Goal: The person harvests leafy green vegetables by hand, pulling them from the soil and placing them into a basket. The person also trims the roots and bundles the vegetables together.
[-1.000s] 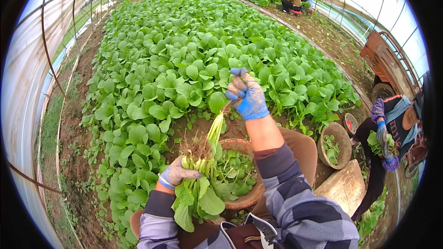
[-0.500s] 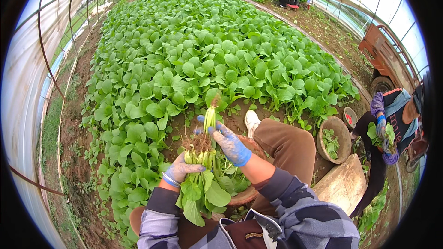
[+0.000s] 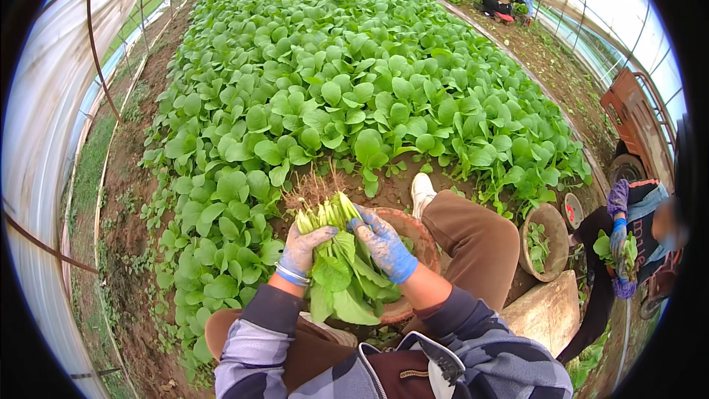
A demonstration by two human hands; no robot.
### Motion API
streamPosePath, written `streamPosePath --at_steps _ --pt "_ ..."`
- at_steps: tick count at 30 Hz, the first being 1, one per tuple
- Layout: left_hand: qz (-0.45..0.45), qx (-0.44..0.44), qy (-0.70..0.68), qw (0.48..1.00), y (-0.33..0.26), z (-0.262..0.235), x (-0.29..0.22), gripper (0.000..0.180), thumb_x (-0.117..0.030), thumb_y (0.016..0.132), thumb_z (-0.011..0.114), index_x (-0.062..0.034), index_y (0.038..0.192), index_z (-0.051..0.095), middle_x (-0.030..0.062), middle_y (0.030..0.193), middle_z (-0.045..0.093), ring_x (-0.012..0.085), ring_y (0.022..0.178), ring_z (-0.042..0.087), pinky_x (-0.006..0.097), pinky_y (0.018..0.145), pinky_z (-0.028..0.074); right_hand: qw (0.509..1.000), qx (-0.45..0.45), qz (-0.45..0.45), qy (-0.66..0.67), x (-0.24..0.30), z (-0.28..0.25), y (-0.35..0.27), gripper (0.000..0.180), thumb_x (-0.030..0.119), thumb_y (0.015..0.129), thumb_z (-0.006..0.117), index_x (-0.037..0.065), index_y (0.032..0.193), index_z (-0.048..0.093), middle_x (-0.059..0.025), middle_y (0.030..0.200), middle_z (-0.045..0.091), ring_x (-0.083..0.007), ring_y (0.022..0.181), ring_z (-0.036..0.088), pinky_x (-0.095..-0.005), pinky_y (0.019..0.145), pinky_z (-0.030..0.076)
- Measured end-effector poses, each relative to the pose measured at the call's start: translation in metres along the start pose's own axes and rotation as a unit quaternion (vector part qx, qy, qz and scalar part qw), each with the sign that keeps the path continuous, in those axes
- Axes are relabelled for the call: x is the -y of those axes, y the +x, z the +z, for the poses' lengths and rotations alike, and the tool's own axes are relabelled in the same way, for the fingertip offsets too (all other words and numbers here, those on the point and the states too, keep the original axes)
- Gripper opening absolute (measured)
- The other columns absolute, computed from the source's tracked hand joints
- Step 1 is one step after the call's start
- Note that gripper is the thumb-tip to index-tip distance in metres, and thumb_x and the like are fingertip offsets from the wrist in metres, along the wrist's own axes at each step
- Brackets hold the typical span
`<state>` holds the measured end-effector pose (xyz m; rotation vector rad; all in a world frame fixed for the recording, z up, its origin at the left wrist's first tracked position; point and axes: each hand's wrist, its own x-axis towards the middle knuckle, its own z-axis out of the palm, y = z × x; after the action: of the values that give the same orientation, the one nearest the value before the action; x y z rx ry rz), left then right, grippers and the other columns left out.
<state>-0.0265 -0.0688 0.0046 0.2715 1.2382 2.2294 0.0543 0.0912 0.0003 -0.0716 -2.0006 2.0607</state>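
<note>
Just below frame centre, both blue-gloved hands [image 3: 299, 250] [image 3: 387, 245] grasp a roots-up green leafy bunch [image 3: 332, 272], presumably to align its stems [image 3: 325, 214].

Your bunch of leafy greens [image 3: 338, 255] is at the frame's lower centre — tangled brown roots [image 3: 314, 191] uppermost, pale stems [image 3: 329, 213] packed together, broad green leaves [image 3: 352, 306] trailing downward.
</note>
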Motion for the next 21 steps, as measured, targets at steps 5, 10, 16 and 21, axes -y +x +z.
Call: streamPosePath --at_steps 5,10,16,21 --pt "0.010 -0.058 -0.064 0.996 -0.008 0.014 -0.002 0.037 0.001 0.072 0.067 0.0007 0.108 0.061 0.0073 0.098 0.066 0.0169 0.084 0.064 0.030 0.079 0.052 0.976 0.020 -0.046 -0.210 0.006 0.011 0.007 0.037 0.015 0.091 0.053 0.002 0.125 0.051 -0.0161 0.115 0.049 -0.0311 0.104 0.051 -0.0346 0.094 0.040" --pt "0.033 -0.120 -0.021 0.992 -0.008 0.013 0.007 0.042 -0.001 0.071 0.064 0.0009 0.113 0.058 0.0088 0.100 0.065 0.0207 0.087 0.063 0.033 0.080 0.052 0.972 0.101 -0.086 -0.191 -0.004 0.010 0.013 0.068 0.025 0.085 0.063 0.005 0.141 0.030 -0.0224 0.134 0.039 -0.0339 0.120 0.045 -0.0358 0.102 0.034" --pt "0.001 -0.185 -0.058 0.981 -0.011 0.008 0.017 0.040 0.005 0.072 0.066 -0.0002 0.111 0.059 0.0076 0.099 0.066 0.0181 0.085 0.064 0.032 0.080 0.052 0.925 0.277 0.121 -0.228 0.024 0.013 0.020 0.111 0.040 0.072 0.073 0.007 0.147 -0.001 -0.0272 0.132 0.044 -0.0389 0.117 0.050 -0.0379 0.097 0.041" --pt "-0.051 -0.101 -0.057 0.992 -0.017 -0.001 0.001 0.050 0.001 0.071 0.067 -0.0007 0.119 0.054 0.0085 0.104 0.065 0.0186 0.091 0.063 0.030 0.085 0.050 0.967 0.226 0.047 -0.107 -0.017 0.018 0.024 0.113 0.041 0.072 0.074 0.005 0.147 -0.003 -0.0258 0.119 0.055 -0.0366 0.108 0.057 -0.0350 0.093 0.045"
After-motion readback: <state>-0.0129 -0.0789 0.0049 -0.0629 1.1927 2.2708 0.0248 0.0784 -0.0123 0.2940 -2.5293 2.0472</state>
